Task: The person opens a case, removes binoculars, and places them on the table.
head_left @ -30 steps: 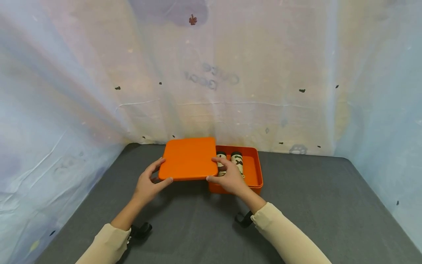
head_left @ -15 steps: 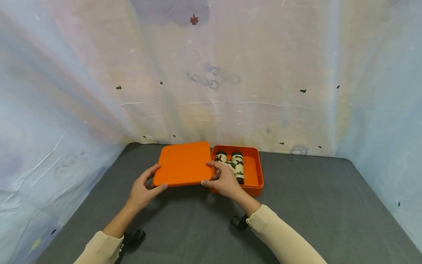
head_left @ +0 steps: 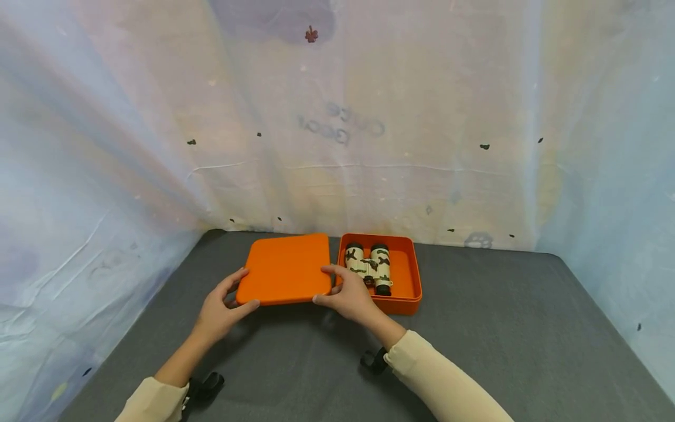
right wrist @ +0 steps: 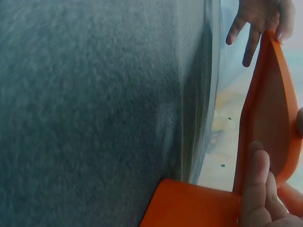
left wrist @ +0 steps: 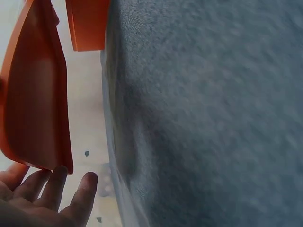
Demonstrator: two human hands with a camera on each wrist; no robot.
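Observation:
An orange rectangular lid [head_left: 285, 268] is held level above the grey table by both hands. My left hand [head_left: 215, 310] grips its left side, thumb at the near corner. On the right side my right hand [head_left: 349, 294] pinches the lid between thumb and fingers. In the left wrist view the hollow underside of the lid [left wrist: 35, 94] shows, with fingers at its edge. Just right of the lid stands the open orange box [head_left: 405, 275]. Inside it lie camouflage-patterned binoculars [head_left: 381, 264] with black ends, partly overlapped by my right hand.
The box and lid are near the back of the grey cloth-covered table [head_left: 495, 328]. A pale patterned curtain [head_left: 411, 117] hangs behind and along both sides. Black wrist straps [head_left: 375, 360] stick out under both forearms.
Both hands have carried the lid left and toward me, lowering it away from the box. More of the binoculars and box interior shows now. The box has stayed in place.

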